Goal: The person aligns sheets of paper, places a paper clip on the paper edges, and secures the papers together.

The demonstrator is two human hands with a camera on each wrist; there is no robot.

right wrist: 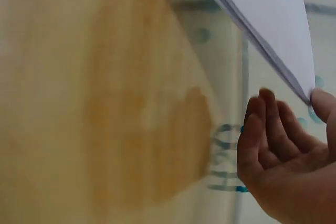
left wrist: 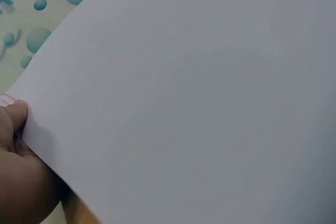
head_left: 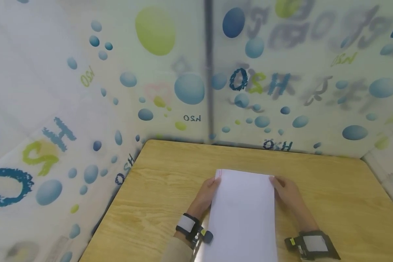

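Note:
A stack of white paper [head_left: 243, 214] is held up over the table, a pink paper clip [head_left: 220, 173] at its far left corner. My left hand [head_left: 205, 194] pinches the left edge just below the clip; in the left wrist view the thumb lies on top of the sheet. At the far right corner is my right hand [head_left: 288, 193]. Its thumb touches that corner in the right wrist view, while the other fingers [right wrist: 268, 124] are loosely bent below, apart from the paper. The stack's layered side edge [right wrist: 252, 38] shows there too.
The wooden table [head_left: 157, 189] spreads under both hands. Pale curtain-like walls [head_left: 163, 120] printed with bubbles and letters surround it, with a dark vertical strip [head_left: 209, 72] at the back. Each wrist wears a dark strap [head_left: 186, 223] with a small camera.

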